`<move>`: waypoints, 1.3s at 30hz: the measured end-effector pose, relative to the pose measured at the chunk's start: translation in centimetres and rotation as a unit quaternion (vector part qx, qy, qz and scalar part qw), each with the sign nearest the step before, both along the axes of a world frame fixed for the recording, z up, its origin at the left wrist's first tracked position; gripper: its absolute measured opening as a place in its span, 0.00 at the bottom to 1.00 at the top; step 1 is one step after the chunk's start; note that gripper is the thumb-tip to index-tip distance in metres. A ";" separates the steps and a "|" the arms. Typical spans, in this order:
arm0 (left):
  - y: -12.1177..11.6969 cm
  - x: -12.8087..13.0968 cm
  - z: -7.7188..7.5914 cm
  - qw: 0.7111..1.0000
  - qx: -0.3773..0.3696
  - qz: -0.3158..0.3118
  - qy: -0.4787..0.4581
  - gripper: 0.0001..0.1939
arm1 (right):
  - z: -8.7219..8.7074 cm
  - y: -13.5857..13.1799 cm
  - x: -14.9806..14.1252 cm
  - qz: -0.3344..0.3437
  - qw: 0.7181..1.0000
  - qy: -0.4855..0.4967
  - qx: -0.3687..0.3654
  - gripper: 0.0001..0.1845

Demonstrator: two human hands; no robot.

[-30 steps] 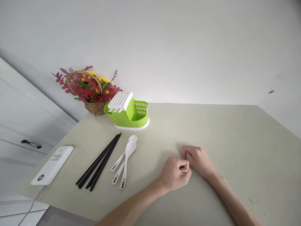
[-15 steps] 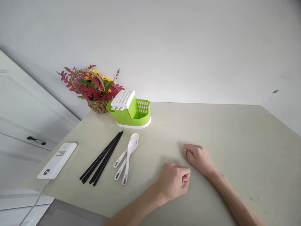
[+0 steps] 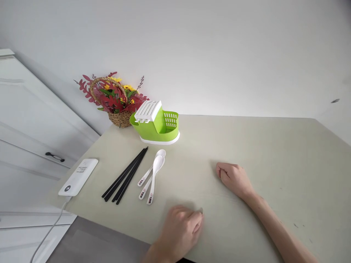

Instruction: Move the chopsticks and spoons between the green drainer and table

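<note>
My left hand is curled into a loose fist over the near part of the table, slightly blurred. Nothing shows in its fingers. Up and to its left, three white spoons lie overlapping, handles towards me. Several black chopsticks rest side by side left of the spoons. My right hand sits closed on the tabletop, a fist with nothing visible in it. Behind the spoons stands a green utensil holder with a white slotted top and a white base.
A wicker basket with red leaves and yellow flowers stands at the back left, beside the holder. A white power strip with a cable lies near the table's left edge. White cabinet doors are at the left; a wall rises behind.
My left hand has moved down and left, away from my right hand and nearer the front edge. My right hand stays in place; the whole view has shifted slightly.
</note>
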State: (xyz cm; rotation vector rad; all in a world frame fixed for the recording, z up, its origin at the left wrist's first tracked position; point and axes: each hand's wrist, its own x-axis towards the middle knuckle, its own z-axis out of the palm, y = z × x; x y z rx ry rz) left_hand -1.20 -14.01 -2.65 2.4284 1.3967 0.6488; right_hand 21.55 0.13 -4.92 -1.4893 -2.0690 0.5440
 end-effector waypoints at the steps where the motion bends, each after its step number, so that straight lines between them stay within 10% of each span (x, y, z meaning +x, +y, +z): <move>1: -0.4 -0.4 0.3 1.000 -0.001 0.011 0.009 0.20 | 0.0 0.0 0.0 0.000 1.000 -0.001 -0.002 0.09; 9: -2.8 -5.2 3.4 0.997 0.069 0.009 0.042 0.20 | 0.3 0.0 -0.1 -0.001 1.000 -0.009 -0.018 0.10; 16: -2.2 -11.6 4.9 0.940 0.215 0.264 0.039 0.13 | 0.5 -0.1 -0.1 0.003 0.999 -0.012 -0.034 0.09; 19: -2.0 -13.0 4.7 0.912 0.189 0.351 0.095 0.08 | 0.6 -0.1 -0.1 0.003 0.999 -0.013 -0.041 0.09; 31: -2.4 -16.6 1.8 0.870 0.021 0.466 0.163 0.39 | 0.5 -0.1 -0.1 0.000 0.999 -0.019 -0.047 0.09; 39: -1.3 -18.4 3.9 0.841 -0.116 0.473 0.235 0.38 | 0.4 -0.1 -0.1 -0.004 0.999 -0.020 -0.042 0.09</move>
